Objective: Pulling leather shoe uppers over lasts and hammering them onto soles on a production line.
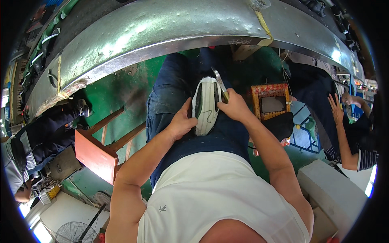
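Note:
A shoe (207, 106) lies sole side up over my lap, toe toward me. Its underside is pale with dark patches at the edges and a thin dark curved line near the middle. My left hand (183, 122) grips the shoe's left edge, thumb on the underside. My right hand (234, 106) is closed round the yellowish handle of a slim metal hand tool (220, 83). The tool's metal end points up and away beside the shoe's far end; its exact kind is unclear. The right thumb rests by the shoe's right edge.
A long metal workbench (170, 34) curves across ahead of my knees. Left of me stands a reddish wooden stool (97, 156). An orange woven basket (256, 95) holding a dark flat panel is at my right. Other people sit at both sides; one person's raised hand (336, 109) shows at right.

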Tool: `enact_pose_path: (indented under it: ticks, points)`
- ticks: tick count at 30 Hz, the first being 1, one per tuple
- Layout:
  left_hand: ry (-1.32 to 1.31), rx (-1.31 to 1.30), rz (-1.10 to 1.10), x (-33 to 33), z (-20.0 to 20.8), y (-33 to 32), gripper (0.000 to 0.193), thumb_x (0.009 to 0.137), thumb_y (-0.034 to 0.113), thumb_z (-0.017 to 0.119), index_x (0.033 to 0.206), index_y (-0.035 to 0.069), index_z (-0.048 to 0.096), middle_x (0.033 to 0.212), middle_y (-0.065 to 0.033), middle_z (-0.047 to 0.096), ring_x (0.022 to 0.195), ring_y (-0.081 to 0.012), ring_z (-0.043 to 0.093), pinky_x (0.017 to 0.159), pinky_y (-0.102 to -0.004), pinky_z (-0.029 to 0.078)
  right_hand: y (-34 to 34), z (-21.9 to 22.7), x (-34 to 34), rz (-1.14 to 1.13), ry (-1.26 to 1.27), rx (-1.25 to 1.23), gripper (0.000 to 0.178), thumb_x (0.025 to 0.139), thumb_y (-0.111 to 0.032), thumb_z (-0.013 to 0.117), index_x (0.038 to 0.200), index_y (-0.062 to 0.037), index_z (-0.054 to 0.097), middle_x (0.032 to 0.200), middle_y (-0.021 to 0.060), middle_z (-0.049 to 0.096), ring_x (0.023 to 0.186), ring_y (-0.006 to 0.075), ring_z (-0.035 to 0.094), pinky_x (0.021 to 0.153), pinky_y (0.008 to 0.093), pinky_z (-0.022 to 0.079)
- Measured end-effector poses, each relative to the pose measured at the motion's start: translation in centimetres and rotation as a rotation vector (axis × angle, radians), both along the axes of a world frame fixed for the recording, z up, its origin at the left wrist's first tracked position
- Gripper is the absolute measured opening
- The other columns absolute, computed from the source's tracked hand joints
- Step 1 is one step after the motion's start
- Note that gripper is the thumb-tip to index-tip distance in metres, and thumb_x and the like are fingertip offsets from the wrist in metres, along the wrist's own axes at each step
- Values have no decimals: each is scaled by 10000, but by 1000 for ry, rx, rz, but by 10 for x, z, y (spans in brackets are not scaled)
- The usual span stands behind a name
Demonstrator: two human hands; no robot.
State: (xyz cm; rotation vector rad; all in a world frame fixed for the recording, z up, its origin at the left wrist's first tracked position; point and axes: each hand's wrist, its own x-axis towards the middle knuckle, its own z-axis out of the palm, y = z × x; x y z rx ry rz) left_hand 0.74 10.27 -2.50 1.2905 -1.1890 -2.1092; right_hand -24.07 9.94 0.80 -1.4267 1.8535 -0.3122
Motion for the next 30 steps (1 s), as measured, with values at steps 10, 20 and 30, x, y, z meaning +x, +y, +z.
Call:
enact_pose_path:
  ticks: [10,20,30]
  points:
    - [-114,-193,-112,-8,-9,21,1199,789,155,765,1575,-36,-120,1608,-307,229,1497,-334,288,1209,-311,231,48,66,-34,599,-79,9,538,931,-148,595,1381,123,474,1268,287,587,1197,400,583,1027,433,458]
    - [376,212,275,-16,9,19,910,847,164,476,1591,-63,3,1645,-250,207,1520,-325,246,1242,-354,165,-31,115,20,1002,287,454,324,950,-218,601,1097,69,637,900,249,700,903,443,677,819,507,540]
    - [-357,-4,565,-58,-20,0,621,1093,448,265,1463,9,502,1408,-192,583,1316,-295,535,1104,-344,392,38,29,6,556,79,-90,238,921,-230,639,1002,-6,640,897,232,692,866,411,682,794,510,536]
